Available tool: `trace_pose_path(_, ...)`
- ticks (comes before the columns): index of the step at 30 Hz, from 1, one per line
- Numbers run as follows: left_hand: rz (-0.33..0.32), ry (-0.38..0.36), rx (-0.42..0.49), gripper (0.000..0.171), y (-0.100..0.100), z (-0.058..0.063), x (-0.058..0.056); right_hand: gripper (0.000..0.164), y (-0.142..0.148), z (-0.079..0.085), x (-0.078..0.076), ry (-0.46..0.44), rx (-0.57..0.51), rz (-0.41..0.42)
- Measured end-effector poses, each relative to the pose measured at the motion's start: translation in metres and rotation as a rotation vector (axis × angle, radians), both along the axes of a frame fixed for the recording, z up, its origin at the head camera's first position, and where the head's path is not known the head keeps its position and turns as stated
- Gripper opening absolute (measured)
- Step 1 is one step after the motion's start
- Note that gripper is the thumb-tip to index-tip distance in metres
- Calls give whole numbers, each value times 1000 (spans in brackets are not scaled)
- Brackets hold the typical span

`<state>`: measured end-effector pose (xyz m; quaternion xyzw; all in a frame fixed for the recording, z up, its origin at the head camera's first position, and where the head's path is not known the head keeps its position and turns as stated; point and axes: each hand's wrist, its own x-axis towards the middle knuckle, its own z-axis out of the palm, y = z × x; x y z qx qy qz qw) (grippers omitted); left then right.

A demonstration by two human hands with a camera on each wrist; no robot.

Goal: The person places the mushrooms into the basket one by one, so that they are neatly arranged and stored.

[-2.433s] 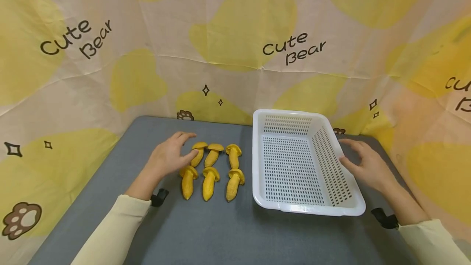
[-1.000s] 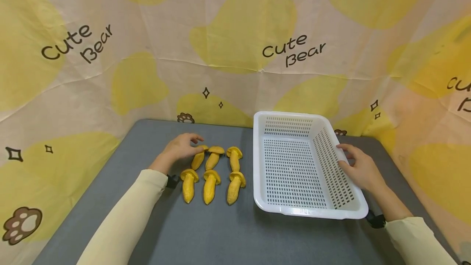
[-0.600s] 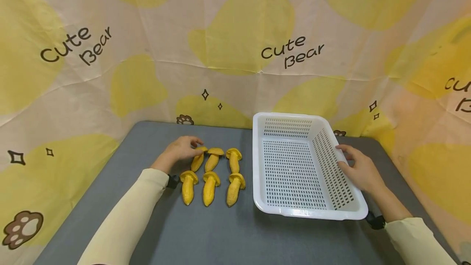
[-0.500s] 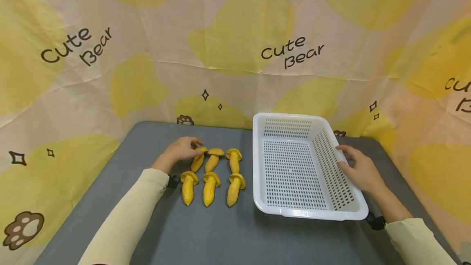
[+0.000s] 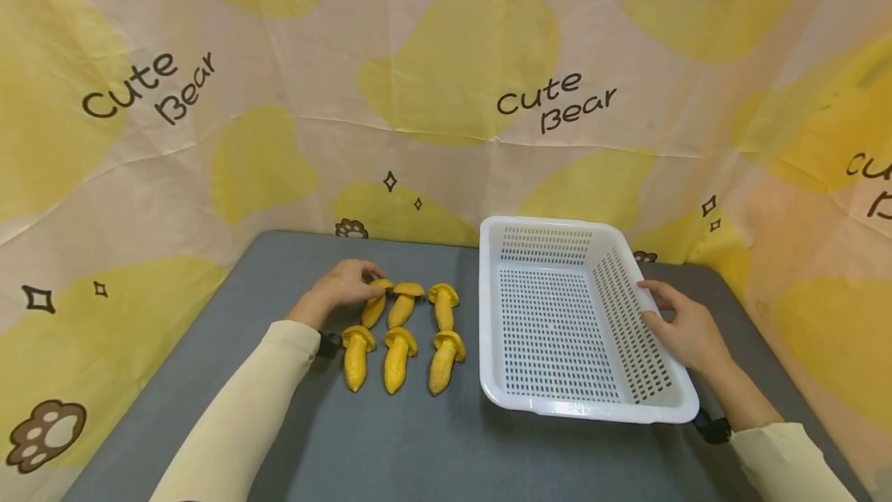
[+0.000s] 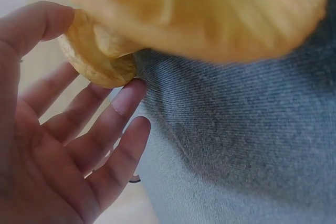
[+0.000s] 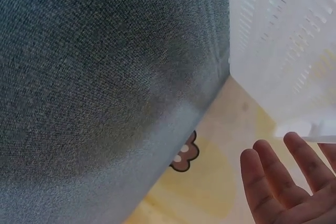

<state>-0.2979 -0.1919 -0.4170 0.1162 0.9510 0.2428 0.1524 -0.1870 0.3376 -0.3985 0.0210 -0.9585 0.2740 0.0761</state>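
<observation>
Several yellow toy-like mushrooms with thick stems lie in two rows on the grey table. My left hand (image 5: 346, 283) is at the back-left mushroom (image 5: 374, 307). In the left wrist view, the thumb and fingers (image 6: 126, 98) pinch that mushroom's cap (image 6: 86, 51) from both sides. Another mushroom cap (image 6: 210, 14) looms large and blurred in front. My right hand (image 5: 686, 329) is at the right rim of a white perforated plastic basket (image 5: 585, 407), its fingers loosely extended along the outside. The right wrist view shows those fingers (image 7: 257, 182) right by the rim.
Beside the left hand's mushroom lie the back-middle mushroom (image 5: 404, 304) and back-right mushroom (image 5: 444, 307). The front row holds a left mushroom (image 5: 356, 362), a middle mushroom (image 5: 397, 362) and a right mushroom (image 5: 443, 366). A printed cloth (image 5: 432, 60) hangs behind the grey table (image 5: 390, 448).
My left hand has come down from above the mushrooms and closed its fingers on the back-left mushroom's cap. My right hand has moved slightly in to the basket's rim. The mushrooms stay in place.
</observation>
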Motion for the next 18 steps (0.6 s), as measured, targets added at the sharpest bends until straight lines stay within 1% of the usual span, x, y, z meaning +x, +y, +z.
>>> trace_pose_path(5,23,-1,21,39,-2,4,4,47,-2,2,1,-25,-11,-9)
trace_pose_path(9,39,12,28,39,-5,6,7,48,-3,2,2,-33,-23,-14)
trace_pose_path(13,39,40,37,38,-7,7,9,48,-4,1,2,-40,-32,-18)
trace_pose_path(16,33,70,52,38,-7,10,12,49,-3,2,2,-44,-36,-20)
trace_pose_path(18,41,90,61,38,-7,13,13,49,-3,2,2,-48,-40,-20)
